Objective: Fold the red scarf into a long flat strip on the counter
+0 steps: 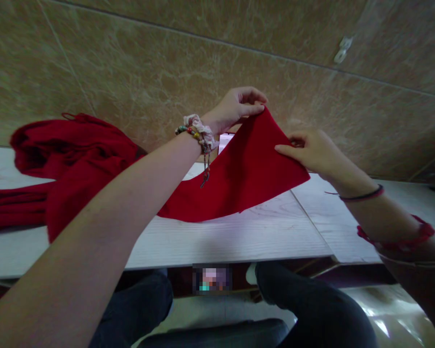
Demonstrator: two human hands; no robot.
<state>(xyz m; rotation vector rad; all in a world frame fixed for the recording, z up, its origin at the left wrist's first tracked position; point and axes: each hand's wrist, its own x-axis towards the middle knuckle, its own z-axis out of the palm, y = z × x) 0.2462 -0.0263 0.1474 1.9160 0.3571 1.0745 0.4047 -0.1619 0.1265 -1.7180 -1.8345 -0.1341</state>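
A red cloth garment (83, 159) lies bunched at the left of the white wood-grain table, and a flat red fabric panel (235, 179) stretches from behind my left forearm toward the right. My left hand (241, 106) pinches the panel's upper corner between thumb and fingers. Along the panel's right edge, my right hand (308, 150) grips with the thumb on top and the fingers behind. Between them the edge is held raised off the table, while the lower part droops toward the tabletop. Whether panel and bunched garment are one piece is hidden by my forearm.
The white table (217, 246) runs along a brown marble-look tiled wall (166, 72). Part of a lit screen (224, 140) shows behind the panel. A small white fitting (343, 50) is on the wall. My legs (311, 299) are below the table's near edge.
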